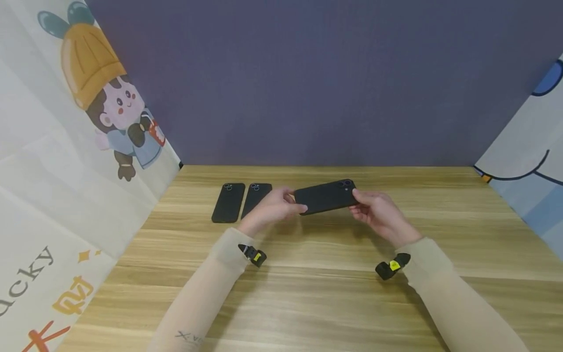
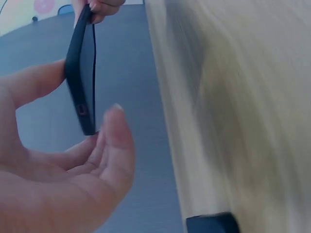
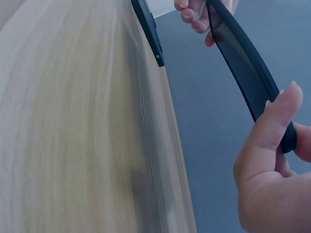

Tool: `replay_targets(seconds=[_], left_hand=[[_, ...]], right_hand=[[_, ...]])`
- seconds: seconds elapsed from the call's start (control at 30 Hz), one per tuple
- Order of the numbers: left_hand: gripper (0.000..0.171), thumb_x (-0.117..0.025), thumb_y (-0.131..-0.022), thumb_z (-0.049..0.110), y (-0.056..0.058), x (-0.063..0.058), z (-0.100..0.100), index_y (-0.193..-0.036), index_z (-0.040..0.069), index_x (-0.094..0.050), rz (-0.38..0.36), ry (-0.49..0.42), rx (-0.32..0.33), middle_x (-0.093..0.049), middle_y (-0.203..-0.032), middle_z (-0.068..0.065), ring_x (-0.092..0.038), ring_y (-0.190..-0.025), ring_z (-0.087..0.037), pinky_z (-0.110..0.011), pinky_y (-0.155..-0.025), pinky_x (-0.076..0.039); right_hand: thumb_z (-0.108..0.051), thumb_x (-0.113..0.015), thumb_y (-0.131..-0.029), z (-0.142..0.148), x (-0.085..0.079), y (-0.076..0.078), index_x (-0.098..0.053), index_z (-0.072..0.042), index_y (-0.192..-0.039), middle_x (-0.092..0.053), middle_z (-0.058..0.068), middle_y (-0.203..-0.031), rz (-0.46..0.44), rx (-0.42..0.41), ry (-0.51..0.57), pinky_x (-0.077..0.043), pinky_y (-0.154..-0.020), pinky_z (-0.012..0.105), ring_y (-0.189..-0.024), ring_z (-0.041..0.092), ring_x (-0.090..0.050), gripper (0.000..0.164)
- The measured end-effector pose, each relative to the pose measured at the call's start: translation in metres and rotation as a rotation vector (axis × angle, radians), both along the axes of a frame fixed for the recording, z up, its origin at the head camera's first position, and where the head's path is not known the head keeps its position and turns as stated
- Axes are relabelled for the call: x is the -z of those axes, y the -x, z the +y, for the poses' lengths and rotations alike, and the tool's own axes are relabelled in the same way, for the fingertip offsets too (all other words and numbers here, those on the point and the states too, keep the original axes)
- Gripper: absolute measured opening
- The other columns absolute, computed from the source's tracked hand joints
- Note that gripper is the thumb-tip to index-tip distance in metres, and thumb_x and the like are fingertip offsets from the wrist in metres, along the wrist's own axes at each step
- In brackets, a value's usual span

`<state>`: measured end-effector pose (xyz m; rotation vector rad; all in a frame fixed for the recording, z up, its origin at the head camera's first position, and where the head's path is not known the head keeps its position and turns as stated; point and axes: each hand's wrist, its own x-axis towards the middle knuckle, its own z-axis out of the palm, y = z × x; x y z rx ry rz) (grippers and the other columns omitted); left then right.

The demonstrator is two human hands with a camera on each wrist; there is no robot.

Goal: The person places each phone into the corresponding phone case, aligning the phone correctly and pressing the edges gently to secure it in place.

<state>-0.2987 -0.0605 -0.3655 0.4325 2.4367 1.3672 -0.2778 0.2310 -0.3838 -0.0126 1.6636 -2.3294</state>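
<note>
A black smartphone is held sideways above the table between both hands, its camera corner at the right end. My left hand pinches its left end between thumb and fingers. At the camera end, my right hand grips the phone with the thumb near the lenses. The left wrist view catches the phone edge-on, with a port in its end. In the right wrist view a glossy dark face of the phone shows beside its thick black rim.
On the wooden table lie two more black phones at the left, camera sides up: one phone in full view, the other phone partly behind the left hand. A dark panel stands at the back, with printed cloth at the left.
</note>
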Motion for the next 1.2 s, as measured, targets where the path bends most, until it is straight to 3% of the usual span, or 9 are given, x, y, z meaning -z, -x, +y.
replay_targets(seconds=[0.13, 0.27, 0.37, 0.43, 0.63, 0.8, 0.93, 1.1, 1.2], left_hand=[[0.072, -0.077, -0.090, 0.038, -0.002, -0.005, 0.004, -0.148, 0.006, -0.048, 0.132, 0.155, 0.057, -0.057, -0.134, -0.012, -0.057, -0.118, -0.027, -0.044, -0.096, -0.050], [0.048, -0.071, -0.096, 0.035, -0.006, -0.009, 0.006, -0.134, 0.009, -0.061, 0.158, 0.170, 0.075, -0.062, -0.126, -0.008, -0.060, -0.112, -0.024, -0.043, -0.092, -0.051], [0.025, -0.068, -0.099, 0.030, -0.006, -0.010, 0.006, -0.114, 0.010, -0.070, 0.106, 0.109, 0.083, -0.067, -0.105, -0.003, -0.063, -0.092, -0.020, -0.041, -0.080, -0.054], [0.017, -0.067, -0.099, 0.026, -0.007, -0.012, 0.006, -0.101, 0.009, -0.071, 0.053, 0.056, 0.125, -0.065, -0.091, -0.002, -0.060, -0.078, -0.018, -0.043, -0.075, -0.054], [0.025, -0.062, -0.102, 0.022, -0.007, -0.014, 0.006, -0.083, 0.007, -0.066, -0.131, -0.079, 0.221, -0.055, -0.071, -0.001, -0.049, -0.063, -0.016, -0.044, -0.074, -0.048], [0.024, -0.058, -0.104, 0.017, -0.009, -0.009, 0.010, -0.092, 0.001, -0.071, -0.179, -0.189, 0.105, -0.065, -0.078, -0.004, -0.059, -0.066, -0.016, -0.043, -0.079, -0.052], [0.027, -0.055, -0.105, 0.016, -0.010, -0.005, 0.015, -0.109, -0.005, -0.072, -0.172, -0.287, -0.015, -0.070, -0.090, -0.009, -0.066, -0.072, -0.017, -0.045, -0.084, -0.055], [0.030, -0.055, -0.105, 0.017, -0.010, -0.002, 0.016, -0.117, -0.006, -0.069, -0.166, -0.333, -0.075, -0.070, -0.100, -0.013, -0.065, -0.076, -0.017, -0.055, -0.093, -0.051], [0.027, -0.058, -0.104, 0.016, -0.010, 0.001, 0.016, -0.112, -0.007, -0.070, -0.142, -0.320, -0.107, -0.069, -0.102, -0.013, -0.065, -0.076, -0.017, -0.048, -0.088, -0.056]], right_hand=[[-0.015, -0.057, -0.105, 0.002, 0.000, 0.000, -0.074, -0.007, -0.092, -0.069, 0.005, -0.070, 0.006, -0.025, -0.051, -0.054, -0.057, 0.020, -0.059, 0.010, -0.063, 0.023], [-0.018, -0.057, -0.106, 0.004, 0.001, 0.000, -0.074, -0.008, -0.093, -0.067, 0.003, -0.070, 0.016, -0.053, -0.105, -0.052, -0.056, 0.019, -0.059, 0.009, -0.060, 0.023], [-0.020, -0.057, -0.106, 0.004, 0.000, 0.001, -0.074, -0.009, -0.091, -0.065, 0.001, -0.069, 0.031, -0.080, -0.133, -0.050, -0.054, 0.018, -0.058, 0.008, -0.059, 0.025], [-0.020, -0.057, -0.106, 0.004, 0.000, 0.002, -0.073, -0.009, -0.088, -0.064, 0.000, -0.068, 0.041, -0.100, -0.146, -0.049, -0.054, 0.018, -0.058, 0.007, -0.058, 0.027], [-0.023, -0.058, -0.105, -0.001, -0.003, 0.003, -0.071, -0.010, -0.078, -0.060, -0.001, -0.066, 0.054, -0.125, -0.161, -0.045, -0.053, 0.019, -0.056, 0.008, -0.054, 0.033], [-0.031, -0.060, -0.104, -0.010, -0.006, 0.004, -0.070, -0.008, -0.081, -0.063, 0.001, -0.071, 0.022, -0.085, -0.135, -0.051, -0.057, 0.022, -0.060, 0.010, -0.058, 0.034], [-0.034, -0.062, -0.103, -0.023, -0.007, 0.003, -0.067, -0.005, -0.089, -0.065, 0.003, -0.078, 0.008, -0.119, -0.217, -0.056, -0.063, 0.025, -0.065, 0.011, -0.062, 0.032], [-0.027, -0.065, -0.102, -0.038, -0.007, 0.000, -0.065, -0.002, -0.091, -0.065, 0.006, -0.079, -0.005, -0.190, -0.272, -0.057, -0.064, 0.026, -0.065, 0.013, -0.061, 0.027], [-0.024, -0.063, -0.103, -0.043, -0.006, -0.002, -0.064, -0.001, -0.089, -0.064, 0.006, -0.078, 0.000, -0.211, -0.313, -0.056, -0.062, 0.026, -0.063, 0.013, -0.060, 0.027]])
